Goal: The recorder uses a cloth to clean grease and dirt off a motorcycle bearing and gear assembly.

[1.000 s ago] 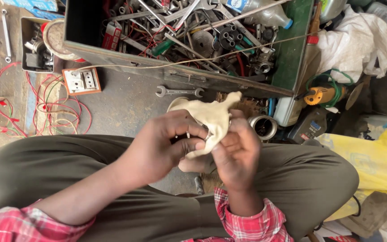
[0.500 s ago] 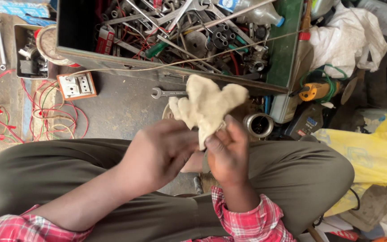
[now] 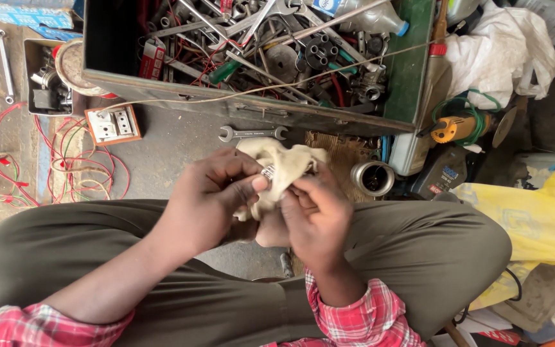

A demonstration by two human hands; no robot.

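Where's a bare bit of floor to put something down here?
Bare grey concrete floor lies between the wooden socket board, the double-ended steel spanner and the olive-trousered knee. The green metal toolbox is crammed.

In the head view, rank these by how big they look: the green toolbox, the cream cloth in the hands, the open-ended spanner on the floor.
1. Green toolbox, by far the largest.
2. Cream cloth; it is bunched and nearer the camera, so unsure.
3. Open-ended spanner, thinnest and smallest.

Cloth (image 3: 277,168): cream. Trousers (image 3: 97,250): olive green. Shirt sleeves (image 3: 361,318): red-and-white check. Loose wires (image 3: 65,160): red. Toolbox wall (image 3: 412,71): green. Bag (image 3: 541,225): yellow.
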